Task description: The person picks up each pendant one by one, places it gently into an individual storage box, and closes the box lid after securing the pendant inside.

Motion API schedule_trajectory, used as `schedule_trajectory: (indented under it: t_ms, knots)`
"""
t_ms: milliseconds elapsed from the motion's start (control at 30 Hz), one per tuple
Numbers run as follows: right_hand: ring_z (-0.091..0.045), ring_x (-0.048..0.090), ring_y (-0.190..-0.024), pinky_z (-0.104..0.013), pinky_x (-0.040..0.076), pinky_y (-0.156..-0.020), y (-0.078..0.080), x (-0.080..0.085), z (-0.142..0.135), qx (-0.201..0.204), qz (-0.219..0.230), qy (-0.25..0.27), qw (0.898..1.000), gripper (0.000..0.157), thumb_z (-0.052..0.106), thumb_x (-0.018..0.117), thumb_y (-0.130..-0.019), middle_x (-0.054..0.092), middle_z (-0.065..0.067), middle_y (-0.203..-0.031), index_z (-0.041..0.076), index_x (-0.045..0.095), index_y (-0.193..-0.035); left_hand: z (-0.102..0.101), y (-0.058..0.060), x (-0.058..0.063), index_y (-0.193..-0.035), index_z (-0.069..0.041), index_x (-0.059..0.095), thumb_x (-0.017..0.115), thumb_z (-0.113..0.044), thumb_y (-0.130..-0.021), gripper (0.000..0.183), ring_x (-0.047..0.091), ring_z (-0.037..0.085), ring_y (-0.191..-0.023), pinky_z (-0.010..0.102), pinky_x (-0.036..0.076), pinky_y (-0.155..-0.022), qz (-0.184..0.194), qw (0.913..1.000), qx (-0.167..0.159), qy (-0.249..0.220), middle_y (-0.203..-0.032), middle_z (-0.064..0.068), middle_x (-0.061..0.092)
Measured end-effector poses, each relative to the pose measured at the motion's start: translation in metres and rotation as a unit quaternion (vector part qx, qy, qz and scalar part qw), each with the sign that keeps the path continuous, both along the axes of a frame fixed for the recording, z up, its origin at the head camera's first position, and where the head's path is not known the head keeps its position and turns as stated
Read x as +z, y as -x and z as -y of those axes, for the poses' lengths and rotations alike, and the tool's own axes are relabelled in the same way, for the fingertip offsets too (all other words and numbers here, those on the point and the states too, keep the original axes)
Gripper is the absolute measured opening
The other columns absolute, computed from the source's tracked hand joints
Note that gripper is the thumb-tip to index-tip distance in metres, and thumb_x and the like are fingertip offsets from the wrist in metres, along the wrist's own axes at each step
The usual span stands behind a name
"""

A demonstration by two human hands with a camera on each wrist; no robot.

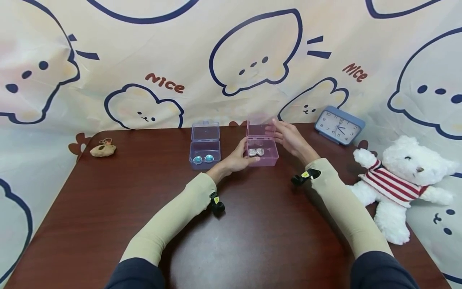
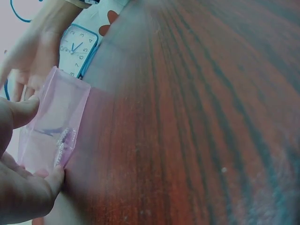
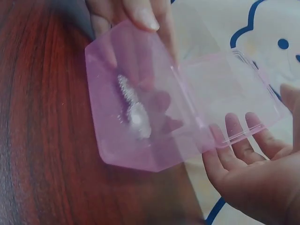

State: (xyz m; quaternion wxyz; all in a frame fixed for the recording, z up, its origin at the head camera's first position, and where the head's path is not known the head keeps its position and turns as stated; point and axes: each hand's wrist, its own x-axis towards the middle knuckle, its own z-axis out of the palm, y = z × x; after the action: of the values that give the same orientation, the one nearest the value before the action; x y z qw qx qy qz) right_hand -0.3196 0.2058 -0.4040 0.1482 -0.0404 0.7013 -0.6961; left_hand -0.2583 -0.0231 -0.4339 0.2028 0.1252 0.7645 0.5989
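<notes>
A small translucent pink plastic box (image 1: 267, 159), its hinged lid (image 1: 256, 129) raised, is at the middle of the table's far side. Two shiny silvery round pieces (image 1: 256, 152) lie inside it. My left hand (image 1: 236, 159) grips the box by its left side, with the thumb along the front. At the lid's right edge is my right hand (image 1: 290, 138), its fingers (image 3: 242, 144) extended behind the clear lid and the thumb off to the side. To the left stands a similar blue box (image 1: 195, 149) with its lid up, holding two turquoise round pieces (image 1: 203, 159).
A blue-framed clock (image 1: 339, 125) stands at the back right, near a white plush bear (image 1: 400, 184) in a striped shirt. At the far left lies a small beige pouch (image 1: 103, 150). A patterned cloth (image 1: 195, 60) hangs behind the brown table (image 1: 252, 233).
</notes>
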Motion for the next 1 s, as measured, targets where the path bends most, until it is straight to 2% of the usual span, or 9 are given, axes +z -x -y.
schedule_trajectory:
  t_ms: [167,300,433,533,700,867,1000]
  knots:
    - [-0.022,0.06,-0.127,-0.043,0.043,-0.118,-0.006,0.006,0.0,0.001,-0.015,0.005,1.0,0.066,0.048,0.055,-0.104,0.065,-0.004,-0.126,-0.002,0.048,-0.146,0.0,-0.002,0.001,-0.163,-0.02,0.004,0.069,-0.017,-0.099,0.092,0.019,0.031,-0.16,0.047,0.026,-0.129,0.0,1.0,-0.001,-0.003,-0.167,0.015,0.022]
    - [-0.025,0.055,-0.132,-0.048,0.034,-0.125,-0.01,0.008,-0.001,0.005,-0.031,-0.018,0.999,0.057,0.044,0.06,-0.103,0.063,-0.008,-0.13,-0.003,0.055,-0.136,-0.001,-0.002,0.001,-0.162,-0.018,0.006,0.07,-0.015,-0.098,0.091,0.023,0.032,-0.158,0.048,0.026,-0.129,-0.007,0.9998,0.004,-0.018,-0.165,0.017,0.026]
    - [-0.027,0.054,-0.133,-0.047,0.035,-0.124,-0.015,0.008,-0.002,0.013,-0.045,-0.072,0.996,0.052,0.042,0.063,-0.102,0.061,-0.011,-0.132,-0.002,0.058,-0.129,-0.001,-0.001,0.001,-0.161,-0.017,0.006,0.071,-0.015,-0.097,0.091,0.027,0.031,-0.157,0.046,0.027,-0.128,-0.006,0.9998,0.004,-0.021,-0.164,0.017,0.028]
    - [-0.028,0.056,-0.133,-0.05,0.038,-0.122,-0.02,0.008,-0.004,0.03,-0.061,-0.115,0.991,0.048,0.041,0.065,-0.101,0.062,-0.013,-0.133,0.003,0.061,-0.131,0.0,0.0,0.001,-0.16,-0.017,0.007,0.071,-0.014,-0.097,0.09,0.031,0.031,-0.154,0.046,0.029,-0.127,-0.006,0.9997,0.004,-0.021,-0.164,0.016,0.028]
    - [-0.031,0.055,-0.134,-0.056,0.037,-0.121,-0.028,0.004,-0.008,0.066,-0.071,-0.147,0.984,0.05,0.039,0.071,-0.097,0.063,-0.013,-0.141,0.009,0.065,-0.137,0.003,0.0,0.001,-0.161,-0.016,0.002,0.071,-0.016,-0.097,0.093,0.03,0.031,-0.155,0.045,0.027,-0.129,0.005,0.9997,-0.004,-0.025,-0.164,0.017,0.024]
    - [-0.031,0.046,-0.145,-0.059,0.034,-0.122,-0.032,-0.006,-0.013,0.095,-0.079,-0.191,0.974,0.057,0.039,0.076,-0.093,0.052,-0.007,-0.156,0.013,0.063,-0.141,0.008,-0.001,-0.001,-0.162,-0.023,-0.011,0.075,-0.023,-0.094,0.11,0.02,0.028,-0.159,0.044,0.021,-0.131,0.04,0.9982,-0.022,-0.04,-0.17,0.014,0.014]
    - [-0.036,0.039,-0.151,-0.061,0.034,-0.121,-0.032,-0.012,-0.02,0.126,-0.128,-0.216,0.96,0.051,0.029,0.079,-0.091,0.043,-0.009,-0.162,0.013,0.065,-0.138,0.009,0.001,0.003,-0.162,-0.029,-0.012,0.075,-0.03,-0.094,0.11,0.017,0.03,-0.159,0.049,0.019,-0.13,0.056,0.9964,-0.039,-0.051,-0.17,0.013,0.012]
